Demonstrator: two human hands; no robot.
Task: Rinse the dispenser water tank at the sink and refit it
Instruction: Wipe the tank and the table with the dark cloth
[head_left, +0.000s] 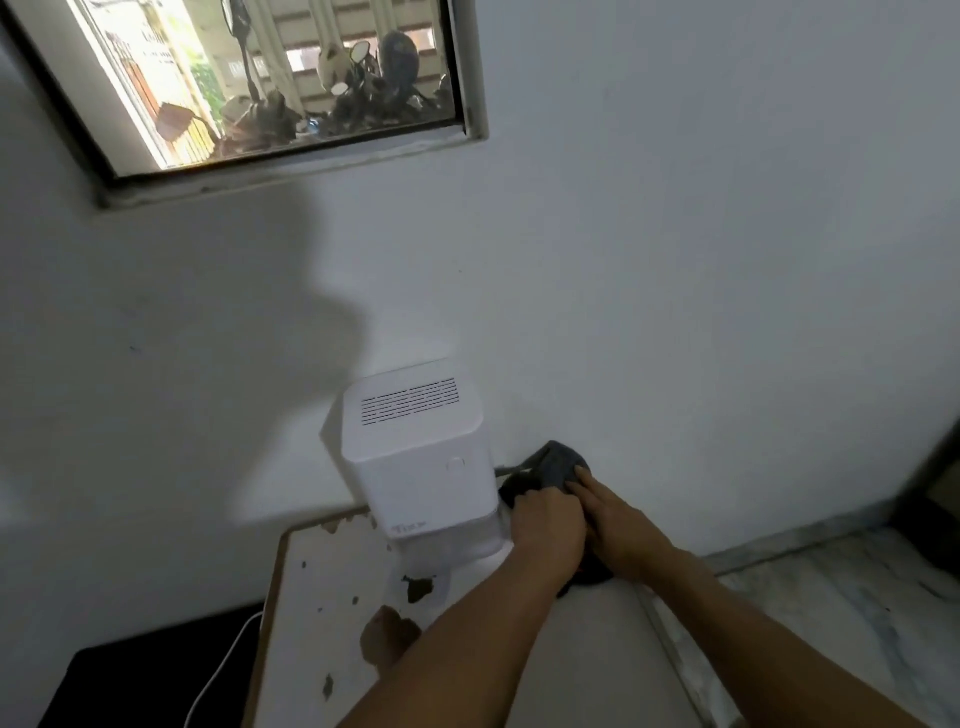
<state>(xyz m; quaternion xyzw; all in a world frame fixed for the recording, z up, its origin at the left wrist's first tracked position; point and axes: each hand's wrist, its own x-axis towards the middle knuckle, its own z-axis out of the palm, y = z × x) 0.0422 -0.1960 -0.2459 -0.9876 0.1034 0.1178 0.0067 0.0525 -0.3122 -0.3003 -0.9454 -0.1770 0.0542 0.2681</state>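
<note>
A white box-shaped dispenser (415, 447) with a slotted vent on top stands at the far end of a small white table (322, 623), against the wall. Its lowest part (457, 545) looks translucent. Just right of it lies a dark grey cloth (563, 460), bunched up. My left hand (545, 525) is closed on the cloth's near side. My right hand (618, 519) rests beside it, fingers stretched over the cloth and pressing on it. What the cloth covers is hidden. No sink is in view.
The table top has chipped brown patches (389, 634). A white cable (223, 670) runs down past the table's left side over a black surface (130, 686). A marble ledge (841, 613) lies to the right, a window (249, 83) above left.
</note>
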